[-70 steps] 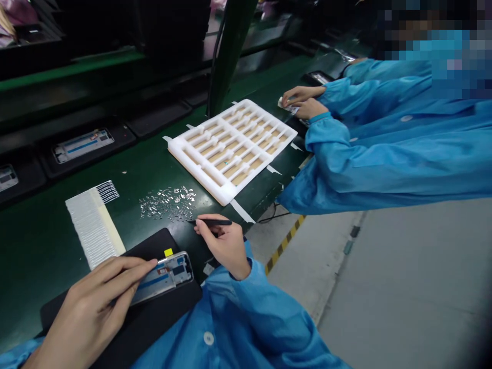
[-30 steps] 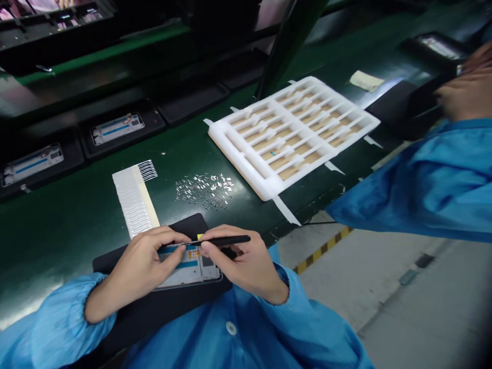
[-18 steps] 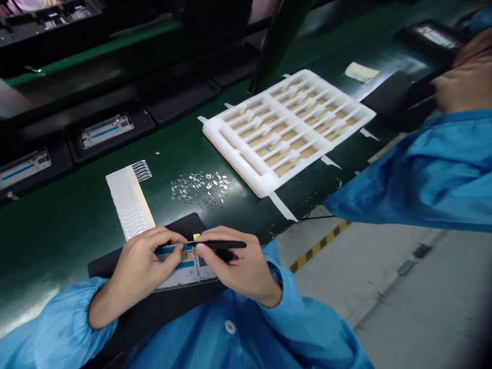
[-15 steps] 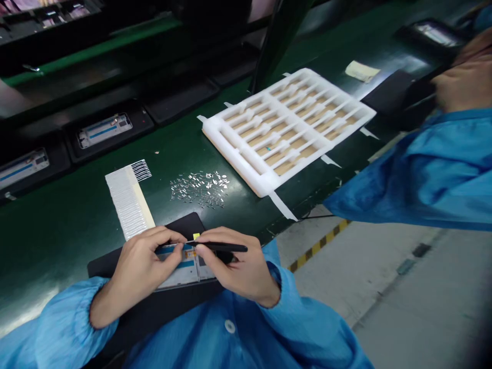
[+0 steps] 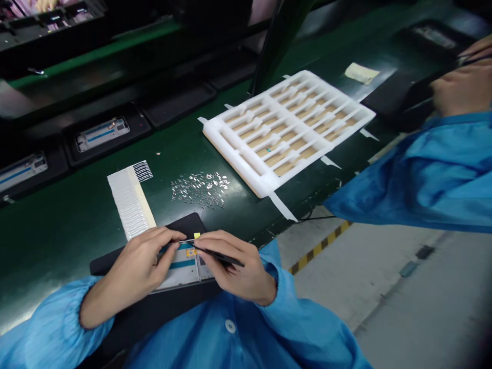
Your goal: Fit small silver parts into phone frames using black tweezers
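One head-worn camera looks forward and down. It sits close above the left hand (image 5: 130,271), the right hand (image 5: 234,269) and the desk (image 5: 57,230).

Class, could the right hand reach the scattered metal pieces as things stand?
Probably yes: the metal pieces lie just past the black mat, with nothing between them and the right hand holding tweezers.

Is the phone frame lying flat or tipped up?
Lying flat: the phone frame rests on the black pad, with the left hand on it.

On the worktop (image 5: 57,220), a foam tray (image 5: 234,164) lay beyond small metal pieces (image 5: 200,187); a phone frame (image 5: 184,274) sat nearer, on a mat (image 5: 184,223).
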